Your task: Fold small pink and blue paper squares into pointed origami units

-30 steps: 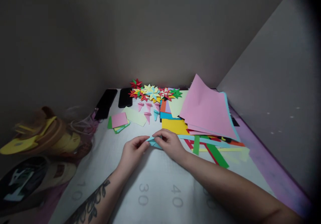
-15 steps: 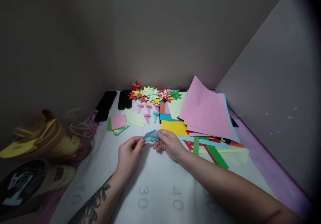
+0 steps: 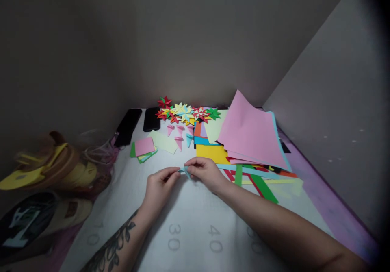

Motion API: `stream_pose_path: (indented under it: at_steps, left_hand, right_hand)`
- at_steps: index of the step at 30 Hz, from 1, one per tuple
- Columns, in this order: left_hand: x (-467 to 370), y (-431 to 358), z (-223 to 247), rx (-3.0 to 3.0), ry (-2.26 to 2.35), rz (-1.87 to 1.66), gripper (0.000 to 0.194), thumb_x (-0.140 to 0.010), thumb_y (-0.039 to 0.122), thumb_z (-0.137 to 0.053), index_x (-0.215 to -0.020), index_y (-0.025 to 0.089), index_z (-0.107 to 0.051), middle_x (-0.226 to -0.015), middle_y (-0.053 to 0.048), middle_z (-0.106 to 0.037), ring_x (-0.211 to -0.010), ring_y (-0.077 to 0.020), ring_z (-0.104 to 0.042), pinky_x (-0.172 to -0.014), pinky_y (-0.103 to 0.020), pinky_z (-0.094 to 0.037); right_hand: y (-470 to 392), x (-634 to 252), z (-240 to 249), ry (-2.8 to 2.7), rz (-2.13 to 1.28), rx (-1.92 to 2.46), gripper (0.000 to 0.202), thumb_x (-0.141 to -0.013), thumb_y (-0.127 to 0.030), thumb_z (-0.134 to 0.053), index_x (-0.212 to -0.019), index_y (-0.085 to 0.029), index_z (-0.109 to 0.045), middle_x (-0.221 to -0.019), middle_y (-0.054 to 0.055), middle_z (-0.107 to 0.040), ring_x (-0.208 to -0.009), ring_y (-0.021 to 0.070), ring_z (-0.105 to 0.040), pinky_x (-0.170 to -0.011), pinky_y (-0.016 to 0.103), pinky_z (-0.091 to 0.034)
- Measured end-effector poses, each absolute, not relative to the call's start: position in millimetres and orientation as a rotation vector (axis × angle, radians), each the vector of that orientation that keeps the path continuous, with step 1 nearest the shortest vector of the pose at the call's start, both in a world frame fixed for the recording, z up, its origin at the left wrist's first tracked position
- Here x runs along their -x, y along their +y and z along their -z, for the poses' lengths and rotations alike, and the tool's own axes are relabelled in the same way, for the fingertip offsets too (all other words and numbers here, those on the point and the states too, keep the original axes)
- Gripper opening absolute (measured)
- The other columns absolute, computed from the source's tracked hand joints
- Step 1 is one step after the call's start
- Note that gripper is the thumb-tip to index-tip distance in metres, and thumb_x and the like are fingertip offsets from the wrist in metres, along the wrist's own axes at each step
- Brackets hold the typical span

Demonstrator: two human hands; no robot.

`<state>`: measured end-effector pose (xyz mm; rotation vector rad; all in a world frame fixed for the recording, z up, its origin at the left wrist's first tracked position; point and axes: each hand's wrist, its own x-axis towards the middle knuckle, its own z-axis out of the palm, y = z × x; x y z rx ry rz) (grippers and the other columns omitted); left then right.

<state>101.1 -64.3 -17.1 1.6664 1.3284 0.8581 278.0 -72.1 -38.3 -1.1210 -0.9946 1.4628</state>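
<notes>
A small light blue paper piece [image 3: 187, 172], folded and partly hidden by fingers, is held just above the white mat [image 3: 191, 207]. My left hand [image 3: 163, 184] pinches its left end between thumb and index finger. On the other side my right hand [image 3: 207, 174] pinches the right part, its fingers curled in. Behind my hands lie several small folded pink pieces [image 3: 179, 142] and one folded light blue piece [image 3: 189, 139]. Small paper squares [image 3: 144, 146] are stacked to the left, beside a pale green strip [image 3: 164, 142].
Folded paper stars [image 3: 183, 112] lie along the wall. Two black phones [image 3: 151, 119] are at the back left. Large pink sheets [image 3: 251, 131] and coloured strips [image 3: 264, 188] cover the right. Bags [image 3: 70, 170] stand at the left edge.
The light blue paper has been folded smaller or turned and shows less surface. My left hand has shifted slightly right, and the fingertips of my two hands are closer together.
</notes>
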Motion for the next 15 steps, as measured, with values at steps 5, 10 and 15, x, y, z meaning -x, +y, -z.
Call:
stream_pose_path:
  at_steps: [5,10,15]
  left_hand:
    - [-102,-63,16,-1.455,1.234,-0.808,0.022,-0.073,0.031,-0.065,-0.088,0.019,-0.074,-0.074,-0.003,-0.073,-0.059,-0.0134,-0.06,-0.057,-0.023,-0.048]
    - [-102,-62,15,-1.284,1.168,-0.785,0.022,-0.07,0.031,-0.069,-0.087,0.018,-0.074,-0.068,-0.002,-0.07,-0.059,-0.0118,-0.059,-0.056,-0.021,-0.047]
    - [-102,-62,14,-1.297,1.143,-0.788,0.02,-0.067,0.03,-0.071,-0.083,0.018,-0.074,-0.078,-0.004,-0.073,-0.066,-0.0136,-0.062,-0.059,-0.022,-0.048]
  right_hand:
    - [-76,-281,28,-1.229,-1.255,1.188,0.009,-0.073,-0.025,-0.066,-0.077,-0.018,-0.068,-0.067,0.0,-0.061,-0.059,0.0117,-0.054,-0.056,0.025,-0.043]
    - [-78,-284,21,-1.507,-0.985,1.186,0.007,-0.077,-0.018,-0.062,-0.074,-0.019,-0.068,-0.074,0.002,-0.062,-0.073,0.0145,-0.057,-0.068,0.027,-0.044]
    - [-78,-285,22,-1.59,-0.97,1.129,0.007,-0.079,-0.017,-0.062,-0.076,-0.019,-0.068,-0.076,0.002,-0.062,-0.074,0.0142,-0.058,-0.069,0.026,-0.044]
